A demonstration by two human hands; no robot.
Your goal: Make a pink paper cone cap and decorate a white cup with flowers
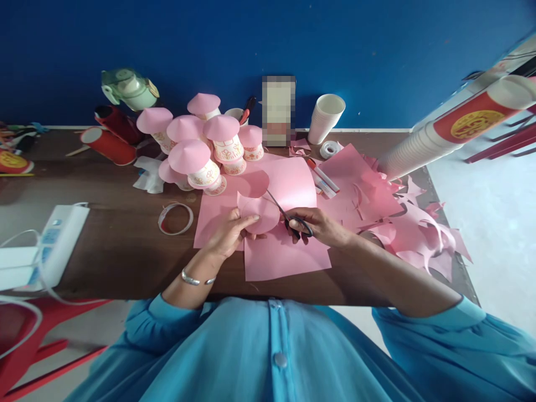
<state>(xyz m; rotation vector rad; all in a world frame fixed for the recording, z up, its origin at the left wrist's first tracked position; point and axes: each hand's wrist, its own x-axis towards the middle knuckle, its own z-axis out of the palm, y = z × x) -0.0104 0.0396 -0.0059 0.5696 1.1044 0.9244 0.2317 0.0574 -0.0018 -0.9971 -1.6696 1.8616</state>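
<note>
On your left, the white power strip [67, 240] and its cable lie on the worktop [125, 257], well apart from your hands, with a red cup [108, 145] on its side and a green-lidded bottle [134, 92] beyond. Next comes a tape ring [162, 219], then a cluster of patterned cups [205, 174] topped with at least seven pink paper cones, which look finished. Nearer the middle, the fingers of your left hand [228, 231] pinch a rounded pink paper piece [263, 215], held above loose pink sheets [288, 259]. It seems mostly rounded, though a pointed corner at its upper left suggests the outline is not fully cut. Your right hand [316, 223] has its fingers closed around the handles of black scissors [281, 206], the blades at the piece's right edge; you cannot tell how far apart they are. Past it lie marker-like sticks [324, 181], a stack of white cups [326, 117] and cut paper scraps [422, 229], which crowd the space beside your right forearm, below a long leaning cup stack [422, 145].
</note>
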